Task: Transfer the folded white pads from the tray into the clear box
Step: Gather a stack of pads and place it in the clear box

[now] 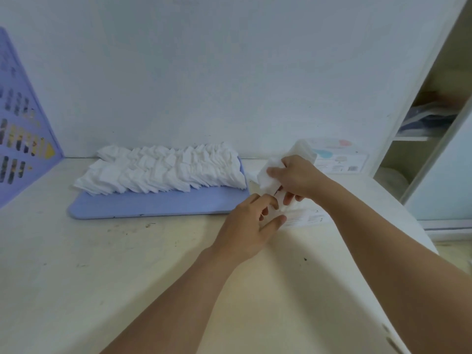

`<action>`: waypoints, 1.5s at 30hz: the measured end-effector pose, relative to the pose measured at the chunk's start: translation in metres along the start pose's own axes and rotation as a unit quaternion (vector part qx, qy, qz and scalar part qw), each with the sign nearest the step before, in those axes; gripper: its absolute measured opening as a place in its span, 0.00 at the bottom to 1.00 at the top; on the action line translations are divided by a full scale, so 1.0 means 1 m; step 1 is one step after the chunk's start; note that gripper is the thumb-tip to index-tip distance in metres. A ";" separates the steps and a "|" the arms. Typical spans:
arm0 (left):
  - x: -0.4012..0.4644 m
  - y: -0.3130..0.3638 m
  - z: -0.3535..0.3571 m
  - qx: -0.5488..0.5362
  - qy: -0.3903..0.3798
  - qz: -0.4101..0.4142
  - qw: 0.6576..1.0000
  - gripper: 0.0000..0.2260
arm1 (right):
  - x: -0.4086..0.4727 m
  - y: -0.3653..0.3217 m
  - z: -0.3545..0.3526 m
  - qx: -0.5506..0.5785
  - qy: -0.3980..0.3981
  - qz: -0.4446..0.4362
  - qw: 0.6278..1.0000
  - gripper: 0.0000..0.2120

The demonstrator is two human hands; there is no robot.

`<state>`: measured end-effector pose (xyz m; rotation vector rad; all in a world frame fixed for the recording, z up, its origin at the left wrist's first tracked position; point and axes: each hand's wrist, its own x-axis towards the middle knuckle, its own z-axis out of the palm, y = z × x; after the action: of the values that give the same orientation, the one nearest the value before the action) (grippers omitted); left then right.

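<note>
A: Hands status? Left hand (251, 221) fingers curled at the clear box (296, 213) front edge, grip unclear.
B: Right hand (293, 178) grips a wad of white pads (268, 175) above the box. Remaining folded pads (161, 169) on the blue tray (153, 203), left on the desk (102, 264).

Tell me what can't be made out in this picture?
Head view, the only one:
- Clear plastic box: mostly hidden behind both hands; whether pads lie inside is unclear.
- Left hand: fingertips blurred against the box, grip uncertain.
- Folded white pads held by the right hand: number untellable.
- Purple wall chart: cut by the left edge, print too small.
- Shelf contents: blurred.
</note>
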<state>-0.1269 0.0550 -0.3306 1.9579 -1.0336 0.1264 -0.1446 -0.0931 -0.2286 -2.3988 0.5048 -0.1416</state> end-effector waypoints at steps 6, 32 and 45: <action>0.004 -0.004 0.000 -0.003 0.018 0.021 1.000 0.09 | 0.005 0.001 -0.006 -0.118 -0.008 -0.011 0.993 0.15; 0.010 -0.010 0.002 -0.007 0.033 0.034 0.999 0.09 | 0.025 -0.007 0.014 -0.206 -0.029 0.032 0.978 0.12; 0.011 -0.011 0.000 -0.007 0.044 0.027 0.999 0.08 | 0.026 0.012 0.028 -0.402 0.103 -0.121 0.902 0.16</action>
<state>-0.1120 0.0508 -0.3330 1.8953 -1.0281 0.2333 -0.1180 -0.0948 -0.2582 -3.2846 0.3987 -0.3556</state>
